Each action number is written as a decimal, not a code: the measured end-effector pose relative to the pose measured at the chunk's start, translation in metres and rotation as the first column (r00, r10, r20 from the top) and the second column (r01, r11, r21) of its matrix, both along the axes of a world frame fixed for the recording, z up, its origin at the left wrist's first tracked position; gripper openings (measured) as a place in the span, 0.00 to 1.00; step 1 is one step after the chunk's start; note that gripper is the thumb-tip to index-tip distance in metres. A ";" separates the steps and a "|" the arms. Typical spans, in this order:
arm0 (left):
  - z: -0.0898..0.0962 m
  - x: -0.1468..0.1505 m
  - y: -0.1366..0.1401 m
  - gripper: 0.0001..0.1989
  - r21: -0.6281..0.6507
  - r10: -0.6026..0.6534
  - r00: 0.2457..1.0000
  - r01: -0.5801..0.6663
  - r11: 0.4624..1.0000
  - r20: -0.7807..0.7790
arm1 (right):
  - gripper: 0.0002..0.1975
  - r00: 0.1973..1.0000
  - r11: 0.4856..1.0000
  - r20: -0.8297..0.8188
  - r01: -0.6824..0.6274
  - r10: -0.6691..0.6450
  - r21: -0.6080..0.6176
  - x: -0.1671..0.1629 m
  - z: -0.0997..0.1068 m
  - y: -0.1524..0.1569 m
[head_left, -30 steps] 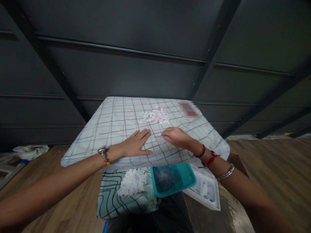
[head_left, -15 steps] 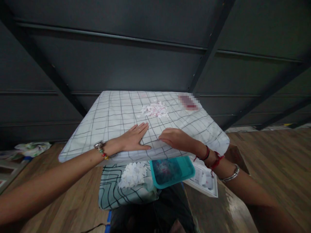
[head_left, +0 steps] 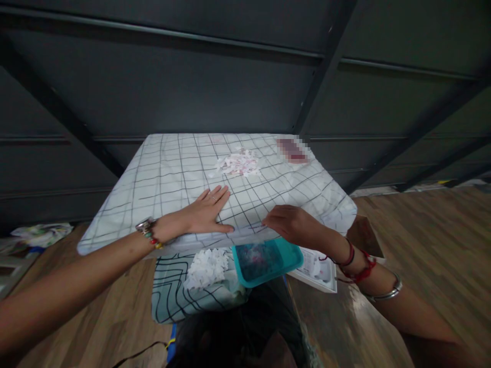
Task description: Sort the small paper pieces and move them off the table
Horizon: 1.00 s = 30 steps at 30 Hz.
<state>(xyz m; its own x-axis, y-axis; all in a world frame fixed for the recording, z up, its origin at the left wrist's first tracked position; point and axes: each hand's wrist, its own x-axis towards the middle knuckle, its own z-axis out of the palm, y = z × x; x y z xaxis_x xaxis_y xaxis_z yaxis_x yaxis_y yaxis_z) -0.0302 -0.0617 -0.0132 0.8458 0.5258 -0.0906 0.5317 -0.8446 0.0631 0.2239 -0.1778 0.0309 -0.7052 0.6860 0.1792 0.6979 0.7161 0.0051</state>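
Apart near the surface (head_left: 115, 225)'s front edge, the left hand (head_left: 203, 213) is lying flat and the right hand (head_left: 289, 223) is curling inward — whether holding anything, I cannot tell. Strips (head_left: 240, 163) are lying toward the back edge; a tugged cloth (head_left: 172, 158) could be spilling them forward — perhaps into the tray (head_left: 290, 250).

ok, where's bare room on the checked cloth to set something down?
Biggest: the checked cloth's left side, between its left edge, the left hand and the far scrap pile. Smaller: right side, between the right hand and the blurred item. Crowded: below the near edge, where the near scrap pile, teal tray and white box sit close together.
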 end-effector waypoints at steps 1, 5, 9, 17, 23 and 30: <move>0.001 0.002 -0.003 0.50 -0.001 -0.009 1.000 0.009 1.000 -0.002 | 0.11 1.000 1.000 0.014 0.004 -0.004 0.006 0.000 -0.001 -0.003; 0.005 0.009 -0.012 0.48 -0.003 -0.058 0.998 0.058 0.998 -0.001 | 0.11 0.998 1.000 0.061 -0.004 0.005 -0.021 0.000 -0.008 -0.015; 0.009 0.012 -0.014 0.48 -0.026 -0.058 0.998 0.058 0.998 -0.018 | 0.12 0.999 0.999 0.034 0.032 -0.031 -0.031 0.003 -0.004 -0.022; 0.022 0.008 0.016 0.42 0.012 0.034 0.998 -0.034 0.999 0.054 | 0.12 0.952 0.973 -0.218 0.228 -0.214 0.040 0.008 0.024 0.055; 0.015 -0.012 0.078 0.41 0.092 0.172 0.964 -0.193 0.977 0.204 | 0.12 0.947 0.955 -0.132 0.297 -0.294 0.003 -0.002 0.022 0.144; 0.001 -0.023 0.128 0.41 0.071 0.193 0.936 -0.223 0.972 0.293 | 0.12 0.957 0.964 -0.121 0.267 -0.264 0.009 -0.011 0.018 0.196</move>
